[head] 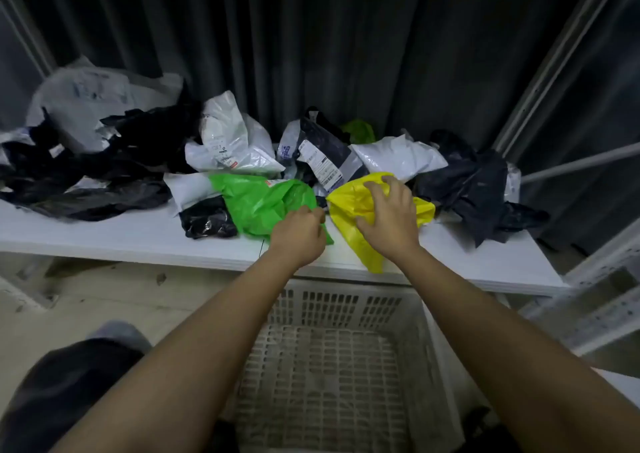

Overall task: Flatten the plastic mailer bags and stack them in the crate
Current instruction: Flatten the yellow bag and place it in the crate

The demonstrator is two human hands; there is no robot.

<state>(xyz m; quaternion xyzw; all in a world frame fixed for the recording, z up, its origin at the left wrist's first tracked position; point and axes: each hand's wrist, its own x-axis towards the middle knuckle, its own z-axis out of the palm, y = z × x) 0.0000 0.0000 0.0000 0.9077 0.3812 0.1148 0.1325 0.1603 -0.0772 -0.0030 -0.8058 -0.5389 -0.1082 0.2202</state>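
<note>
Plastic crate (346,300) holds nothing; all bags remain crumpled on table (138,241). Left hand (298,232) pinches green bag (263,203); right hand (388,217), fingers curled, grasps yellow bag (346,210).

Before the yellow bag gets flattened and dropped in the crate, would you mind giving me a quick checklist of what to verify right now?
1. Right hand on the yellow bag: ok, fingers spread and curled over it.
2. Left hand helping with the yellow bag: not ok, it grips the green bag instead.
3. Yellow bag flat: not ok, crumpled, one corner hangs over the table edge.
4. Crate within reach: ok, right below the table edge.
5. Crate has room: ok, no bags visible inside.
6. Flattening space on the table: cannot tell, bare strip near the front only.
</note>
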